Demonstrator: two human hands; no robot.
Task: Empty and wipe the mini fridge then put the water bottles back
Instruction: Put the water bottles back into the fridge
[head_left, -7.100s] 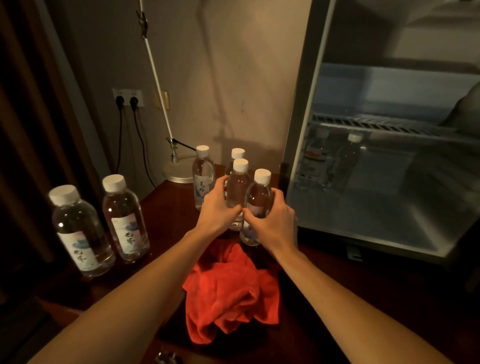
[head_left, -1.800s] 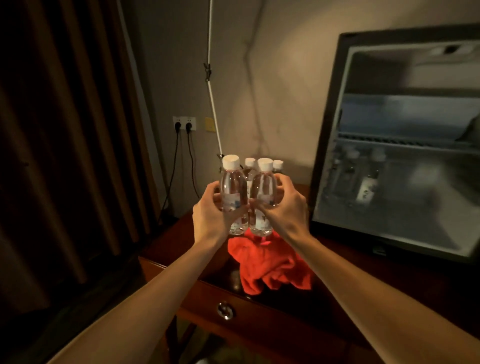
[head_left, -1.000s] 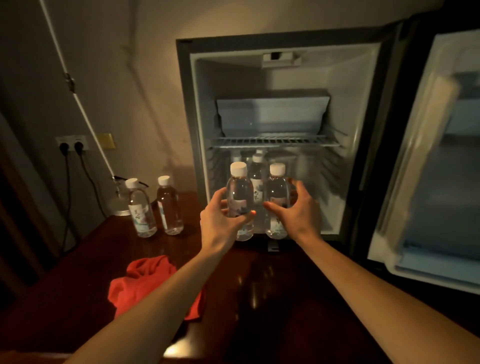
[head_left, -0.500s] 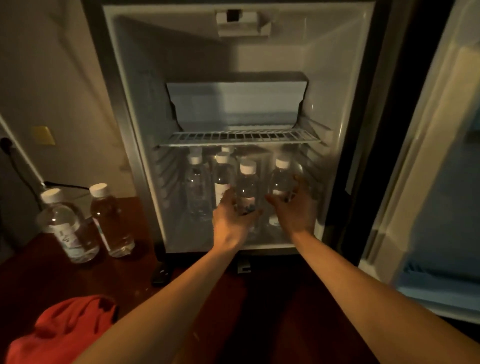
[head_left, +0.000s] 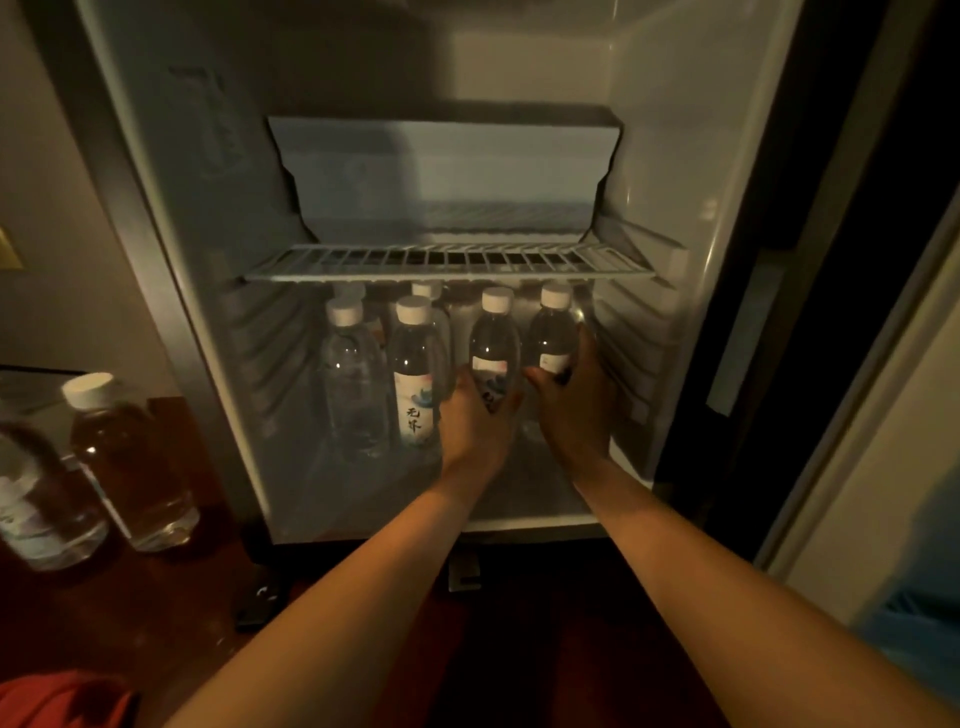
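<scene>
The open mini fridge (head_left: 670, 156) fills the view. Both my hands reach into its lower compartment under the wire shelf (head_left: 447, 260). My left hand (head_left: 475, 415) grips a clear water bottle (head_left: 493, 343) with a white cap. My right hand (head_left: 576, 400) grips another water bottle (head_left: 553, 332) just to its right, near the fridge's right wall. Several more bottles (head_left: 415, 364) stand upright to the left and behind. Whether the two held bottles rest on the fridge floor is hidden by my hands.
Two water bottles (head_left: 130, 457) stand on the dark wooden desk (head_left: 171, 597) left of the fridge. A red cloth (head_left: 62, 701) lies at the bottom left corner. The fridge door (head_left: 883, 415) stands open on the right. A freezer box (head_left: 441, 171) sits above the wire shelf.
My hands carried two bottles from the desk into the fridge and have pushed them deeper and to the right in the lower compartment. The view has moved closer to the fridge.
</scene>
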